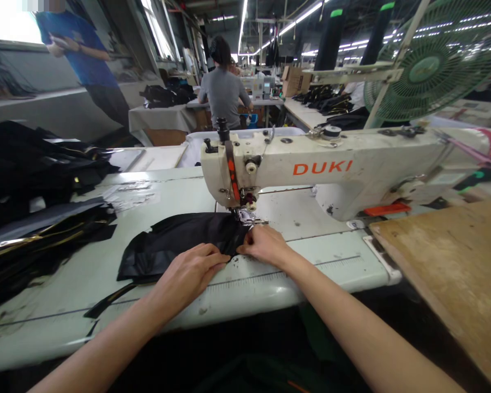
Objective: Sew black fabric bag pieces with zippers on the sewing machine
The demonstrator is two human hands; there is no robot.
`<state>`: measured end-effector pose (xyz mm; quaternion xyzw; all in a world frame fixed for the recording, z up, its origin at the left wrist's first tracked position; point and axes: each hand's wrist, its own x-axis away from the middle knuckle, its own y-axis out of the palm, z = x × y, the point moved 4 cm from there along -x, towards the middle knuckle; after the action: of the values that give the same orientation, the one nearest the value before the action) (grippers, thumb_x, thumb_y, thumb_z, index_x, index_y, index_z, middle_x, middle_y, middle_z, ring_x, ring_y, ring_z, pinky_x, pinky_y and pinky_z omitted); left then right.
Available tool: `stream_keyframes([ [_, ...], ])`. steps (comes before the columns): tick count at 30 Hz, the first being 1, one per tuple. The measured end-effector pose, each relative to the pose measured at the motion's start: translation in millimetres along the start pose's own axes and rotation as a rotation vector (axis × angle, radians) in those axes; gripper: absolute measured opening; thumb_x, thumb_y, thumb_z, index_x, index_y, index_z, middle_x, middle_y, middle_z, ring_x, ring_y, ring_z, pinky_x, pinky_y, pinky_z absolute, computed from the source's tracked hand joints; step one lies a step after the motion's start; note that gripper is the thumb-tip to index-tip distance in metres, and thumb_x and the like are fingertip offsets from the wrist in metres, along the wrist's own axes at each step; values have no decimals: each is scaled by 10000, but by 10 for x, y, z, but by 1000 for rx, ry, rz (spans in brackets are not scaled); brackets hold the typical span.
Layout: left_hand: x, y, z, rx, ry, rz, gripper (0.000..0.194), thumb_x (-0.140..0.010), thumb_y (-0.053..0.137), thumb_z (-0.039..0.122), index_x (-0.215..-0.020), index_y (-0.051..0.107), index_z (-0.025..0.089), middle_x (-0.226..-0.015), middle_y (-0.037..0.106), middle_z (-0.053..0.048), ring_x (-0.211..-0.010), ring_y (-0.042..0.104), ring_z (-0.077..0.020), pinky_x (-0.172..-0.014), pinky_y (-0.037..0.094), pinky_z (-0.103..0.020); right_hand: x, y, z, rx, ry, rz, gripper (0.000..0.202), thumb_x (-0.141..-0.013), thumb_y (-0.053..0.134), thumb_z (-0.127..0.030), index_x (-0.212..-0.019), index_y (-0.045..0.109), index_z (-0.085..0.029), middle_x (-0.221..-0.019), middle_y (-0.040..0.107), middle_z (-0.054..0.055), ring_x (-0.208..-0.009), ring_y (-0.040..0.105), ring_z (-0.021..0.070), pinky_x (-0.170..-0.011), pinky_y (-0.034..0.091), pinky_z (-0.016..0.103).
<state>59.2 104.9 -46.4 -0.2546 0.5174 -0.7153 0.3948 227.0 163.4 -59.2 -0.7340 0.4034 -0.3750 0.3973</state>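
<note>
A black fabric piece lies on the pale green sewing table, its right end at the needle area of a white sewing machine. My left hand rests on the fabric's near edge, fingers bent together and pressing it. Close beside it, my right hand pinches the fabric's right edge just in front of the presser foot. A narrow black strip with a gold-coloured line trails from under the fabric toward the table's front edge. My fingertips hide part of the fabric edge.
Piles of black fabric pieces with gold-coloured zippers cover the table's left side. A wooden board juts in at right. Behind the machine stands a green fan. One person sits ahead; another person stands at left.
</note>
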Motion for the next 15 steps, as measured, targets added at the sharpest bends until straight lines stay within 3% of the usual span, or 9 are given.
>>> stream_keyframes([
  [6,18,7,-34,9,11,6,256,-991,470,273,-1130,684,245,-1012,649,-30,-940,626,-197,-833,463,-298,28,31,-33,57,-38,60,242,-878,522,-357,-859,710,-206,-887,731,74,-881,662,246,-671,413,287],
  [15,24,-3,-7,-67,-10,-37,260,-1001,447,283,-1185,627,251,-1010,623,-37,-934,612,-217,-826,478,-336,51,41,-53,132,-31,82,250,-900,502,-347,-910,701,-197,-955,726,107,-930,661,267,-731,436,317],
])
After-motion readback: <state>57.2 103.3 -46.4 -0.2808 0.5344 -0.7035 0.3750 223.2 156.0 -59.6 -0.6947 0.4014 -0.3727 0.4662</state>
